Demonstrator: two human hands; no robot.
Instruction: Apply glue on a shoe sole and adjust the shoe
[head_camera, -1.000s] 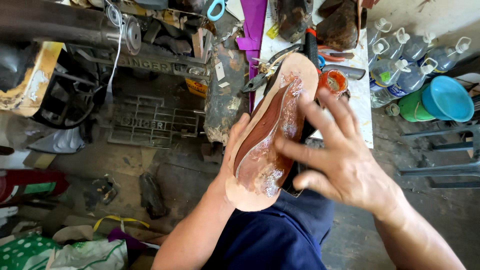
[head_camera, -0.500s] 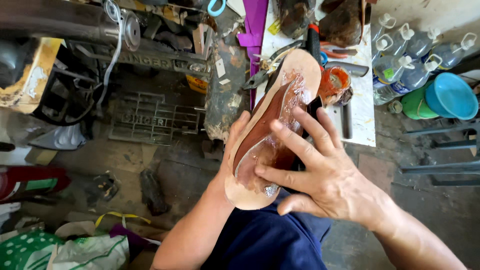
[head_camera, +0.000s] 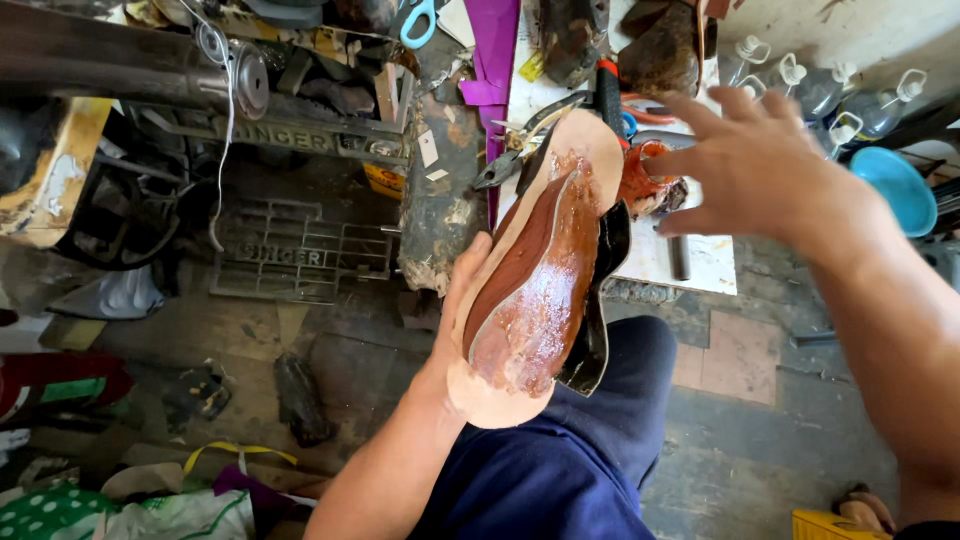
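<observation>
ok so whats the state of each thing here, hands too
shoe sole: held up, inner face wet and glossy with glue
left hand: gripping the sole's edge from behind
right hand: open, fingers spread, off the sole, over the small table
pliers: lying on the table, jaws shut
blue bowl: on its side
plastic bottles: capped

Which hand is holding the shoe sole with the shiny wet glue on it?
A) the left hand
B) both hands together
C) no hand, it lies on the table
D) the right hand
A: the left hand grips the sole from its edge, while the right hand is open above the table, apart from it.
</observation>
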